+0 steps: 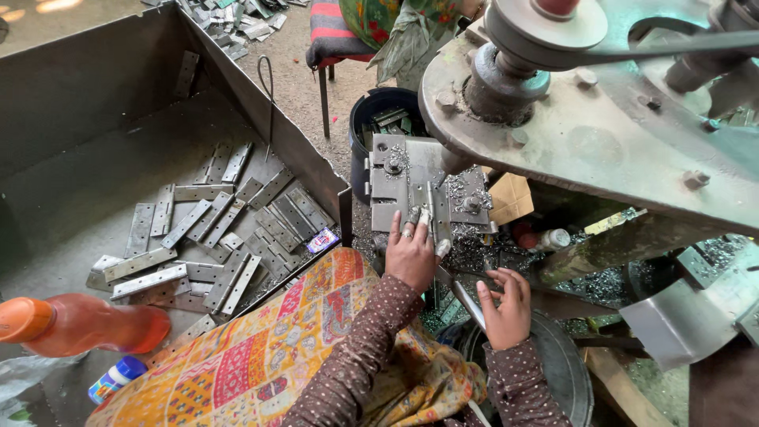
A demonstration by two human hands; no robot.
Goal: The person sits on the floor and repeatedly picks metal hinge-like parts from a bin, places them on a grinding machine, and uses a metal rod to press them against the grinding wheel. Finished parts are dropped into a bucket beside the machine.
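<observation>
Left hand (411, 251) pressed a hinge plate (437, 212) on the drill table (387, 186); right hand (506, 304) gripped a lever (462, 294), prob. Many done plates (213, 237) lay left of table, in the bin (95, 103).

Packaging visible: a small flat sachet (322, 239), blue and white with a red patch, lying at the tray's near right corner beside the metal strips; an orange plastic bottle (79, 325) on its side at lower left; below it a small white container (116, 379) with blue cap and multicoloured label; a brown cardboard box (510, 198) under the machine.
</observation>
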